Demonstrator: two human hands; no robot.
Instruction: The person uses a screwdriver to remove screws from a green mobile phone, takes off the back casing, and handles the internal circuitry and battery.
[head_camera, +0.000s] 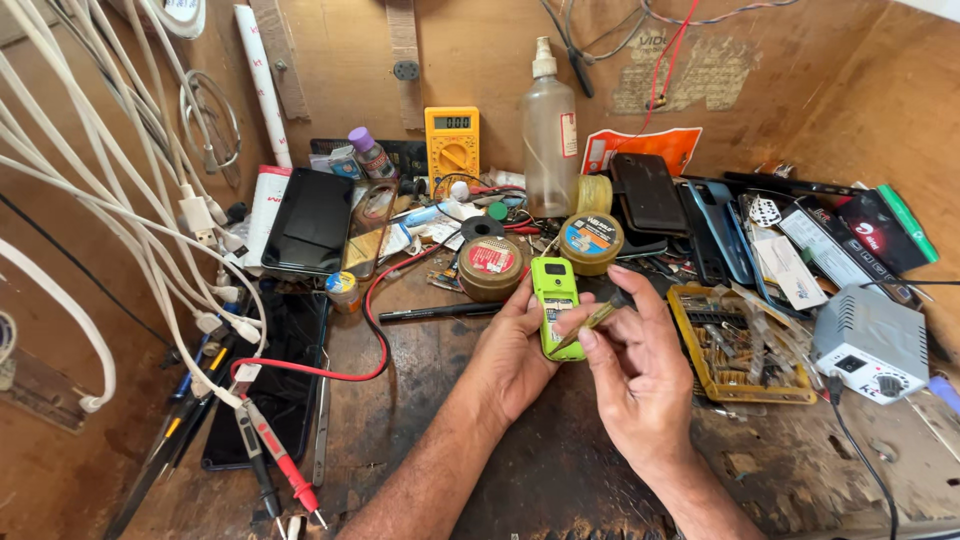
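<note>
My left hand (512, 350) grips a small lime-green handheld phone (555, 295) by its lower left side, just above the wooden bench. My right hand (640, 365) pinches a thin screwdriver (597, 318) with a dark handle, and its tip rests against the phone's lower face. Both hands meet near the bench's middle. Right behind the phone stand two round tins, one with a red label (490, 266) and one with a blue label (590, 241).
A yellow multimeter (452, 143) and a clear spray bottle (549, 135) stand at the back. Dark phones (310, 220) lie at left beside white cables (150, 240) and red probe leads (290, 470). A yellow parts tray (735, 345) and grey power unit (870, 340) sit right.
</note>
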